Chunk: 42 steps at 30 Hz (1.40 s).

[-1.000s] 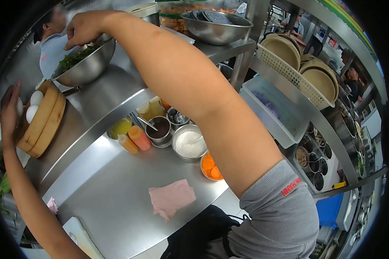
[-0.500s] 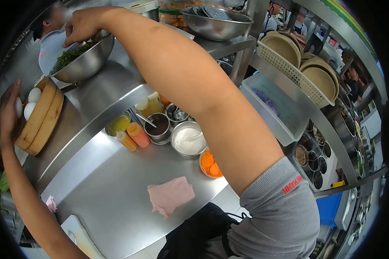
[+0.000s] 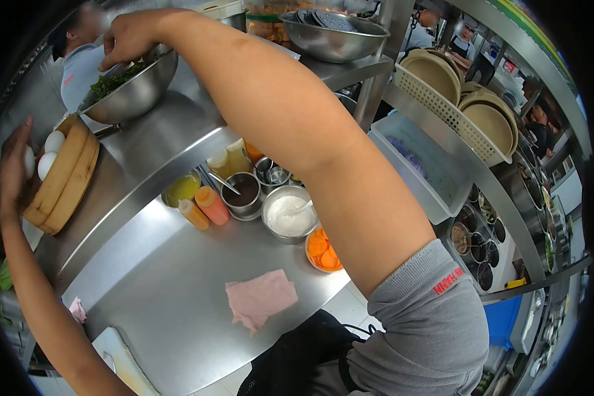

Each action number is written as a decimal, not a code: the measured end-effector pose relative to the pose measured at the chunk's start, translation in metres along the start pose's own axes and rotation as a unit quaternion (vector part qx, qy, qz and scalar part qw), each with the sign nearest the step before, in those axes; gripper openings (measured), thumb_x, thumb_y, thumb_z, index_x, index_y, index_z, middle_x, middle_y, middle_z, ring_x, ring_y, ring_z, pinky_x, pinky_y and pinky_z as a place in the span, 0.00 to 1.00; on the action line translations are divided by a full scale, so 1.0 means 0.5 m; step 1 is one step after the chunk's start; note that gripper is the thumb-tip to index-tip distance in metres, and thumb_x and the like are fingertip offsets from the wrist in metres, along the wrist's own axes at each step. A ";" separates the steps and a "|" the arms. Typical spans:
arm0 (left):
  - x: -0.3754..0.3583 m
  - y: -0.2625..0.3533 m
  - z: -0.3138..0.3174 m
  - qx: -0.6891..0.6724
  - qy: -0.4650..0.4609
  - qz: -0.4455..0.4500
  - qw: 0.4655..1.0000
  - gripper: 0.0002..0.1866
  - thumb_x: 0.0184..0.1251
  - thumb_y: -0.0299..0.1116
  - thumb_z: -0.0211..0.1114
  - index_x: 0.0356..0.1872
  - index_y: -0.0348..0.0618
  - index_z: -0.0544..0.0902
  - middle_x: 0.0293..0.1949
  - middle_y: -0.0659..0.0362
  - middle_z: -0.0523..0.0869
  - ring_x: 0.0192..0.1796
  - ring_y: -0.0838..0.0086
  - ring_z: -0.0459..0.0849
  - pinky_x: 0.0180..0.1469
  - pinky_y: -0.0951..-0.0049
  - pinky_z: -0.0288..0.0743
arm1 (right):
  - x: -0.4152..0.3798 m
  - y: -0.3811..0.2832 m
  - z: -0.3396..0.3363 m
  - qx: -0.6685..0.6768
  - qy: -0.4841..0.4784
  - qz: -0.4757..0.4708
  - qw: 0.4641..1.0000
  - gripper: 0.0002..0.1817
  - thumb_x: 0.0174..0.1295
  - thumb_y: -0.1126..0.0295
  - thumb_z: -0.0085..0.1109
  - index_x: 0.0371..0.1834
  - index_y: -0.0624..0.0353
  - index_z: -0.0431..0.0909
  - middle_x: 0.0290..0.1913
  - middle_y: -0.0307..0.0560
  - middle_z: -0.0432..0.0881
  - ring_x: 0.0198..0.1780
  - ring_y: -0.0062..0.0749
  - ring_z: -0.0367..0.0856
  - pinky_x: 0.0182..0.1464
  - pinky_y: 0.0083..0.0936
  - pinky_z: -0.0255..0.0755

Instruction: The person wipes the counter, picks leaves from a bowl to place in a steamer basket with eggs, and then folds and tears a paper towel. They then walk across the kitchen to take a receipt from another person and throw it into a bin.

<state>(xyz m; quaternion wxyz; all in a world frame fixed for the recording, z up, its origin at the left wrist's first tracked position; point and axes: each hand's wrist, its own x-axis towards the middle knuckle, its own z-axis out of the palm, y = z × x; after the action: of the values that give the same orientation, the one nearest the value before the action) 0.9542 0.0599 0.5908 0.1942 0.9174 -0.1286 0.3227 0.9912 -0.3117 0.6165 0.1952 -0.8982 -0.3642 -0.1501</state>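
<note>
Leaves (image 3: pixel 115 80), dark green and crinkled, lie in a round, smooth stainless-steel bowl (image 3: pixel 138 94) on a brushed-metal shelf (image 3: pixel 153 142). The right hand (image 3: pixel 131 41) hangs over it, fingers curled downward; I cannot tell whether they pinch a leaf. Beside the bowl, a round, tan bamboo steamer (image 3: pixel 72 181) holds glossy white eggs (image 3: pixel 47 165). The left hand (image 3: pixel 14 158) lies at its side, fingers extended; its grip is unclear. Below stand a soft, orange plastic squeeze bottle (image 3: pixel 211 206), a steel pot (image 3: pixel 288 239) of white powder and thin orange slices (image 3: pixel 319 247). A frayed pink cloth (image 3: pixel 261 297) lies on the smooth metal worktop (image 3: pixel 185 284).
</note>
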 end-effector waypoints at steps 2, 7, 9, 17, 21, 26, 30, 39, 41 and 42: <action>0.002 -0.007 0.001 0.007 0.023 0.003 1.000 0.22 0.74 0.36 0.53 0.67 0.56 0.73 0.65 0.48 0.70 0.64 0.62 0.71 0.67 0.71 0.60 | 0.002 0.002 0.001 0.001 0.001 0.000 1.000 0.26 0.55 0.45 0.65 0.41 0.59 0.83 0.34 0.41 0.85 0.34 0.29 0.82 0.38 0.26 0.80; 0.028 -0.092 0.003 0.111 0.014 0.147 0.983 0.27 0.69 0.23 0.51 0.69 0.56 0.70 0.62 0.49 0.74 0.59 0.62 0.75 0.66 0.71 0.62 | 0.001 0.004 0.001 0.002 -0.001 -0.001 1.000 0.26 0.55 0.45 0.65 0.41 0.59 0.83 0.33 0.41 0.85 0.34 0.29 0.82 0.38 0.26 0.80; 0.037 -0.099 -0.003 0.126 0.009 0.161 0.979 0.27 0.69 0.24 0.51 0.69 0.56 0.70 0.61 0.49 0.75 0.58 0.63 0.75 0.66 0.71 0.62 | 0.002 0.004 0.001 -0.001 -0.003 -0.001 1.000 0.25 0.55 0.45 0.65 0.41 0.59 0.83 0.33 0.41 0.85 0.34 0.29 0.82 0.38 0.26 0.80; 0.027 -0.068 -0.003 0.126 0.024 0.110 0.986 0.25 0.72 0.29 0.50 0.69 0.58 0.69 0.54 0.51 0.77 0.50 0.68 0.75 0.62 0.73 0.64 | 0.008 0.004 0.006 -0.006 -0.006 -0.001 1.000 0.25 0.55 0.46 0.64 0.40 0.58 0.84 0.32 0.41 0.85 0.33 0.28 0.82 0.38 0.26 0.79; 0.033 -0.090 -0.001 0.088 0.019 0.138 0.986 0.23 0.75 0.32 0.49 0.69 0.58 0.70 0.51 0.52 0.77 0.47 0.69 0.74 0.59 0.75 0.64 | 0.007 0.004 0.009 0.009 0.002 0.005 1.000 0.24 0.56 0.46 0.64 0.39 0.58 0.84 0.32 0.42 0.85 0.33 0.28 0.82 0.38 0.26 0.79; 0.037 -0.078 -0.005 0.030 0.003 0.121 0.992 0.22 0.75 0.33 0.49 0.69 0.58 0.70 0.52 0.52 0.77 0.48 0.69 0.74 0.60 0.75 0.64 | 0.005 0.002 0.003 -0.001 -0.003 0.000 1.000 0.25 0.56 0.46 0.64 0.40 0.59 0.84 0.33 0.42 0.85 0.34 0.29 0.82 0.39 0.26 0.79; 0.033 -0.070 -0.005 0.023 -0.001 0.104 0.994 0.23 0.74 0.31 0.50 0.69 0.58 0.70 0.52 0.52 0.77 0.49 0.68 0.74 0.61 0.73 0.64 | 0.003 0.002 0.002 -0.001 -0.003 0.001 1.000 0.25 0.56 0.45 0.64 0.41 0.59 0.83 0.34 0.42 0.85 0.35 0.29 0.82 0.40 0.27 0.79; 0.025 -0.088 -0.007 0.163 0.044 0.221 0.960 0.28 0.68 0.26 0.55 0.70 0.58 0.69 0.46 0.55 0.77 0.47 0.67 0.75 0.58 0.71 0.67 | -0.001 -0.001 0.003 0.004 -0.004 0.004 1.000 0.26 0.55 0.45 0.64 0.41 0.58 0.84 0.34 0.42 0.85 0.36 0.30 0.83 0.40 0.27 0.79; 0.023 -0.069 -0.007 0.153 0.040 0.204 0.966 0.28 0.68 0.26 0.55 0.70 0.58 0.69 0.45 0.55 0.77 0.47 0.68 0.75 0.58 0.71 0.67 | -0.001 0.000 0.004 0.004 -0.001 0.003 1.000 0.25 0.55 0.45 0.64 0.41 0.58 0.84 0.34 0.42 0.85 0.36 0.30 0.83 0.40 0.27 0.78; 0.023 -0.059 -0.009 0.136 0.034 0.172 0.975 0.28 0.68 0.25 0.54 0.70 0.57 0.70 0.45 0.56 0.77 0.47 0.68 0.75 0.58 0.71 0.67 | 0.000 0.000 0.005 0.004 0.001 0.001 1.000 0.25 0.55 0.45 0.64 0.40 0.58 0.84 0.34 0.42 0.85 0.36 0.30 0.83 0.40 0.27 0.78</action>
<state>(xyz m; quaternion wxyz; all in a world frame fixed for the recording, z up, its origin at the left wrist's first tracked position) 0.9712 0.0869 0.5931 0.0138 0.8880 -0.2325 0.3965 0.9915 -0.3108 0.6143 0.1991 -0.8978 -0.3633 -0.1495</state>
